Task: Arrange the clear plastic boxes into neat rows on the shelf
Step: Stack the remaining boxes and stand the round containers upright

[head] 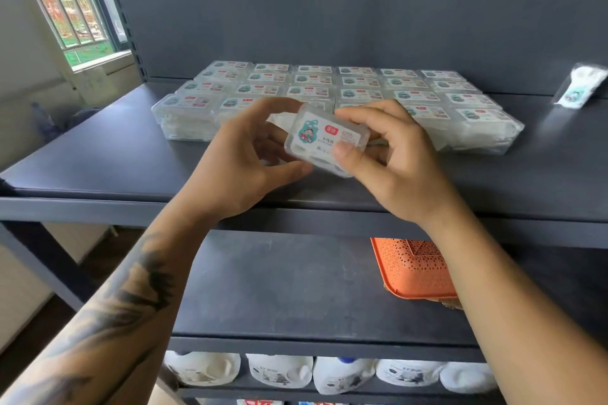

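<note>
- The held clear box [324, 140], label up, is above the shelf [98, 154] front; its long axis runs ten to four o'clock.
- Left hand [243, 158] and right hand [385, 154] both pinch it.
- At twelve o'clock, rowed boxes [329, 89] are partly hidden; label print is illegible.

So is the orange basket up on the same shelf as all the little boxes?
No, the orange basket sits on the lower shelf, while the little boxes lie in rows on the shelf above.
</note>
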Demonstrator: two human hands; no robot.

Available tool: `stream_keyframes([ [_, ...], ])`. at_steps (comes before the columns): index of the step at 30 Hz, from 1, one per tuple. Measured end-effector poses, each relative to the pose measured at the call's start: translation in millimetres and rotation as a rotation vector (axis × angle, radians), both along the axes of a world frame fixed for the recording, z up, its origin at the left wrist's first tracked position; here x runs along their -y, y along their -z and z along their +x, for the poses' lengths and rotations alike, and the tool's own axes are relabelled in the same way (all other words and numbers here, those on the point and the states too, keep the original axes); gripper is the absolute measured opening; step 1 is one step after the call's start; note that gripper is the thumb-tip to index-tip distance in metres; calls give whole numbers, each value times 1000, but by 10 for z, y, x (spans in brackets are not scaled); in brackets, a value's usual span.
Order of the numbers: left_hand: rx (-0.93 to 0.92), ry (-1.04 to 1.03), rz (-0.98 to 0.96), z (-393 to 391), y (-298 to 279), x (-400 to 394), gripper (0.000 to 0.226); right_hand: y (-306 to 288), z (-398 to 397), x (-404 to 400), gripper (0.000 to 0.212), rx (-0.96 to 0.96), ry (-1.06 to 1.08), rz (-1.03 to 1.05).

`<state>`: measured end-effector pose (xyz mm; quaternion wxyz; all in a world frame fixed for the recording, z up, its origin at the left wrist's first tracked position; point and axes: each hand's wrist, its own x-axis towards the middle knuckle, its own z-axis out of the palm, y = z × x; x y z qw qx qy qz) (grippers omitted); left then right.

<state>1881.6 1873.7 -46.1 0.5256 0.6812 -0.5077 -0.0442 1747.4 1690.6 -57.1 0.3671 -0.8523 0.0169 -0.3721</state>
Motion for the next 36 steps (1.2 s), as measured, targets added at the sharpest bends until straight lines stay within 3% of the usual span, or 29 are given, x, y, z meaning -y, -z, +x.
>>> stream_keyframes([
  [4, 102, -78, -61, -72, 27, -5, 61, 19, -61, -79, 67, 70, 97, -338],
  [8, 195, -211, -121, -143, 107, -54, 61, 31, -63, -145, 58, 208, 169, -552],
  [13, 386, -361, 38, -40, 83, -192, 67, 8, 21, -154, 44, 141, 209, -678],
  [20, 640, -538, 227, 373, -99, -450, 74, -296, 439, -323, 43, 25, 125, -618],
  [24, 649, -605, 393, 692, -275, -527, 77, -553, 784, -362, 40, -89, 122, -529],
  [31, 656, -619, 520, 1276, -539, -454, 82, -933, 1773, -211, 37, -385, 203, -477],
  [36, 604, -585, 586, 1648, -651, -370, 76, -1007, 2482, -49, 34, -491, 251, -470],
])
